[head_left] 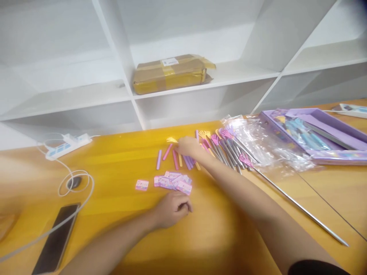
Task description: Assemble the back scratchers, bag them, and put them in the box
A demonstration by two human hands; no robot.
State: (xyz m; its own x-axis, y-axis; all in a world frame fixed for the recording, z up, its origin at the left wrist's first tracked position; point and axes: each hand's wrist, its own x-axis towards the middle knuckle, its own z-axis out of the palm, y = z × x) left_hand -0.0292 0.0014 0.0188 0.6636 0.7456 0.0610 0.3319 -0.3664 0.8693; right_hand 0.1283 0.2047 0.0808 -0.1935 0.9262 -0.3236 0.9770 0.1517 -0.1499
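Note:
My right hand point(188, 148) is closed over the back of the table, with a small yellow hand-shaped back scratcher head point(172, 140) sticking out at its fingertips. Around and under it lie coloured tubes, among them a purple tube point(158, 159) and a pink tube point(167, 152). Nearer me my left hand point(173, 209) is curled into a loose fist, with nothing visible in it. Just beyond that fist is a loose pile of pink printed cards point(173, 181); a single card point(142, 185) lies to its left. Several metal back scratchers point(226, 147) are bunched right of my right hand.
An extended back scratcher point(301, 208) crosses the right side. Behind it are clear plastic bags point(258, 141) and an open purple box point(338, 154). On the left are a phone point(57, 238), a white cable point(93, 183) and a power strip point(69, 146). A taped parcel point(172, 74) sits on the shelf.

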